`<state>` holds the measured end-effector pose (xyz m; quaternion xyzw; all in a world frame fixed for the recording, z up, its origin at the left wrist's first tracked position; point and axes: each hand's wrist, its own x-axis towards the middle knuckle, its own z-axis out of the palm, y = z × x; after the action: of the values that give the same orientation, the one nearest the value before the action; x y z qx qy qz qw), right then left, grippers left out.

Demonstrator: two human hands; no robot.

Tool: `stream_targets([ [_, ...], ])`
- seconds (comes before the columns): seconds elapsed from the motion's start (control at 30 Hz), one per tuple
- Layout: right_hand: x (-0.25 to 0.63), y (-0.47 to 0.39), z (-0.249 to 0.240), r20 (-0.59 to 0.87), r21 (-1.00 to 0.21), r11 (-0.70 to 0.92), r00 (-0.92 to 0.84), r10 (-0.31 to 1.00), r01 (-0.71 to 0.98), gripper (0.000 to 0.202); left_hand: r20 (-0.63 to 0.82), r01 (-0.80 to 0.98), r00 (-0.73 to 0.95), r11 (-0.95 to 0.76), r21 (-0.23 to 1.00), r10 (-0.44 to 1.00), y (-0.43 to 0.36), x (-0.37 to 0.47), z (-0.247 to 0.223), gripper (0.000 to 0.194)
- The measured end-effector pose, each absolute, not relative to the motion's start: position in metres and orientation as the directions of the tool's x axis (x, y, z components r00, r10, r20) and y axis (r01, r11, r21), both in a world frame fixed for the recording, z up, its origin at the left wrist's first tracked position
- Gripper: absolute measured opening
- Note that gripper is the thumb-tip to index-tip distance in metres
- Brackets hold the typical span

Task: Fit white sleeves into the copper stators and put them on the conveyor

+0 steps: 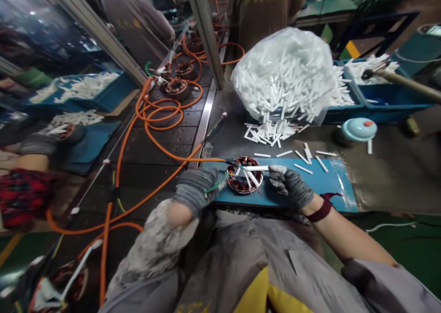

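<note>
A motor stator (245,188) with copper windings lies on a blue mat (285,194) in front of me, several white sleeves standing out of it. My right hand (287,183), in a grey knit glove, pinches one end of a white sleeve (257,168); its other end lies over the stator, at the wires. My left hand (199,187), also gloved, is closed at the stator's left edge, around thin coloured wires (230,174). Its fingertips are partly hidden. An orange cable (193,159) runs in from the left to the stator's top edge.
Behind the mat stands a clear bag (285,69) full of white sleeves, with loose sleeves (274,131) spilling forward. Blue bins (396,99) and a light-blue lidded container (359,130) are to the right. More stators (176,88) and orange cables lie on the line at left. Other people work nearby.
</note>
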<state>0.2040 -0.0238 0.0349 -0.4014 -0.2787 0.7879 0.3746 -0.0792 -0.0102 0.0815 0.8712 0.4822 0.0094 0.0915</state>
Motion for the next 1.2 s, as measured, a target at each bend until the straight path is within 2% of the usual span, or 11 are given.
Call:
stream_targets([
  [0.07,0.2,-0.024,0.037,-0.409,-0.725,-0.562,-0.408,0.816,-0.398,0.052,-0.153,0.558,0.809,-0.663,0.499,0.567,-0.023,-0.077,0.091,0.035],
  [0.1,0.198,-0.025,0.037,-0.399,-0.733,-0.55,-0.402,0.824,-0.4,0.053,-0.085,0.41,0.88,-0.658,0.632,0.467,-0.024,-0.072,0.093,0.034],
  [0.17,0.197,-0.029,0.036,-0.373,-0.807,-0.492,-0.366,0.853,-0.325,0.057,0.142,0.277,0.839,-0.637,0.72,0.525,-0.016,-0.053,0.091,0.038],
  [0.27,0.205,-0.039,0.028,-0.258,-0.965,-0.26,-0.147,0.955,0.002,0.07,0.297,0.462,0.602,-0.627,0.627,0.741,0.006,-0.023,0.075,0.05],
  [0.33,0.215,-0.044,0.02,-0.066,-0.973,-0.065,0.002,0.998,0.221,0.064,0.227,0.554,0.627,-0.632,0.543,0.745,0.017,-0.012,0.064,0.053],
  [0.4,0.222,-0.047,0.011,0.101,-0.941,0.108,-0.037,0.994,0.321,0.048,0.135,0.604,0.681,-0.656,0.452,0.72,0.02,-0.01,0.059,0.047],
  [0.57,0.218,-0.038,-0.001,0.248,-0.911,0.338,-0.338,0.908,0.238,0.041,0.109,0.721,0.669,-0.678,0.142,0.735,0.013,-0.028,0.061,0.039],
  [0.73,0.204,-0.018,0.003,0.281,-0.888,0.406,-0.444,0.851,0.216,0.039,0.053,0.784,0.602,-0.602,0.15,0.797,0.006,-0.045,0.048,0.044],
  [0.87,0.195,-0.009,0.003,0.259,-0.909,0.373,-0.45,0.855,0.186,0.036,0.15,0.797,0.564,-0.583,0.161,0.812,-0.002,-0.045,0.043,0.04],
  [1.07,0.188,-0.003,0.005,0.221,-0.937,0.319,-0.47,0.855,0.141,0.033,0.271,0.767,0.61,-0.641,0.037,0.745,-0.012,-0.052,0.04,0.028],
  [1.2,0.183,0.003,0.009,0.21,-0.94,0.319,-0.529,0.822,0.121,0.032,0.232,0.784,0.596,-0.619,0.037,0.769,-0.012,-0.067,0.03,0.027],
])
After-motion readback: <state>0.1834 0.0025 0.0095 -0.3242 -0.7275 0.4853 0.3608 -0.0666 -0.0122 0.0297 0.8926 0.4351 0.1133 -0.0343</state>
